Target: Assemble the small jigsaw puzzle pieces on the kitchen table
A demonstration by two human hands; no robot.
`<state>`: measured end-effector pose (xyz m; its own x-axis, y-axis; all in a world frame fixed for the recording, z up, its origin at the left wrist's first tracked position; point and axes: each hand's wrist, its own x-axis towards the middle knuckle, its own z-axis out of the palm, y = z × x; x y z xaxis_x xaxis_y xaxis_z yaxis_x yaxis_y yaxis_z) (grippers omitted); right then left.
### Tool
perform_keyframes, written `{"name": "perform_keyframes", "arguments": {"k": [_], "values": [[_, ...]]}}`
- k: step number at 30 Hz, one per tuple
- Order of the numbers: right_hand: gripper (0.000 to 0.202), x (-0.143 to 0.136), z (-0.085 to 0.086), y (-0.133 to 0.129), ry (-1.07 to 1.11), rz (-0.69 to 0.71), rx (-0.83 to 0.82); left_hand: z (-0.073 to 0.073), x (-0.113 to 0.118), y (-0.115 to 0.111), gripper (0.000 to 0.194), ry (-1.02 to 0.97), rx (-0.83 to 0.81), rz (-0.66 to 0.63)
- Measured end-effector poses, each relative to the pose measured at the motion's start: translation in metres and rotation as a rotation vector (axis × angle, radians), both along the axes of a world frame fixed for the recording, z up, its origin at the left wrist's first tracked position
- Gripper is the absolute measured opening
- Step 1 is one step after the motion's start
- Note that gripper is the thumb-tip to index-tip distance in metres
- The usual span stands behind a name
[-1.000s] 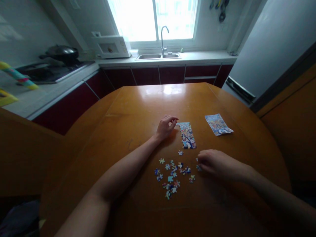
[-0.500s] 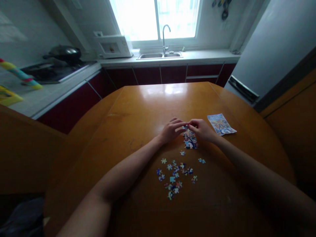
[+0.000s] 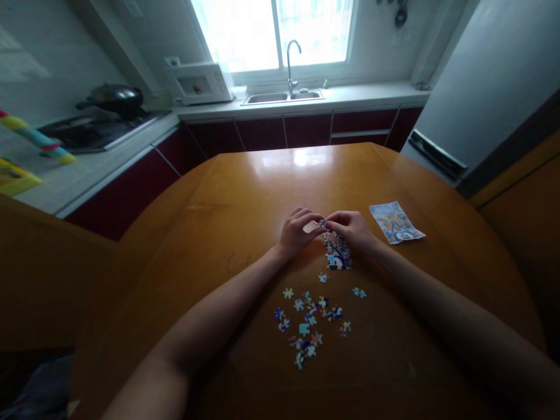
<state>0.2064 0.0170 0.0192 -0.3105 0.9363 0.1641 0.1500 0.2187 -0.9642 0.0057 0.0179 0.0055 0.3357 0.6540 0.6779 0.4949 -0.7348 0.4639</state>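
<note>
Both hands meet over the far end of a partly joined jigsaw puzzle (image 3: pixel 338 254), a narrow strip with a dark blue and white figure at its near end. A small puzzle piece (image 3: pixel 322 223) shows between my fingertips. My left hand (image 3: pixel 297 232) curls in from the left, thumb and forefinger closed on that piece. From the right, my right hand (image 3: pixel 353 230) pinches the same piece, its wrist beside the strip's right edge. A single loose piece (image 3: pixel 323 277) lies just below the strip. Nearer to me, several loose puzzle pieces (image 3: pixel 304 329) are scattered.
A creased printed picture sheet (image 3: pixel 397 223) lies right of my right hand on the brown wooden table (image 3: pixel 245 192). Two pieces (image 3: pixel 359 292) sit apart, toward the right. Beyond the table are a counter with a sink (image 3: pixel 266 98), a microwave (image 3: pixel 199 83) and a wok (image 3: pixel 114 96).
My left forefinger has drawn back and bent, and its thumb now meets it at the piece. My right fingertips have shifted slightly left. The whole view has tilted a little.
</note>
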Motion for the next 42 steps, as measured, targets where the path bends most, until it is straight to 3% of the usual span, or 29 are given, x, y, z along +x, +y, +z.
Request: {"name": "perform_keyframes", "arguments": {"k": [6, 13, 19, 22, 34, 42], "values": [[0.032, 0.002, -0.013, 0.004, 0.158, 0.02, -0.007, 0.003, 0.001, -0.005, 0.027, 0.044, -0.005, -0.051], [0.035, 0.001, -0.025, 0.007, 0.185, 0.016, 0.011, 0.001, -0.002, -0.001, 0.016, 0.082, 0.016, -0.044], [0.019, 0.009, -0.022, 0.013, 0.033, -0.317, 0.173, -0.002, -0.008, 0.005, 0.018, 0.111, -0.028, 0.007], [0.019, 0.012, -0.026, 0.016, -0.07, -0.39, 0.196, -0.003, -0.01, 0.008, 0.022, 0.129, -0.081, 0.035], [0.025, 0.006, -0.03, 0.01, -0.498, -0.188, 0.339, -0.005, -0.009, 0.012, 0.009, 0.223, -0.177, 0.111], [0.027, 0.006, -0.026, 0.009, -0.572, -0.158, 0.338, -0.01, -0.009, 0.014, 0.006, 0.228, -0.164, 0.106]]}}
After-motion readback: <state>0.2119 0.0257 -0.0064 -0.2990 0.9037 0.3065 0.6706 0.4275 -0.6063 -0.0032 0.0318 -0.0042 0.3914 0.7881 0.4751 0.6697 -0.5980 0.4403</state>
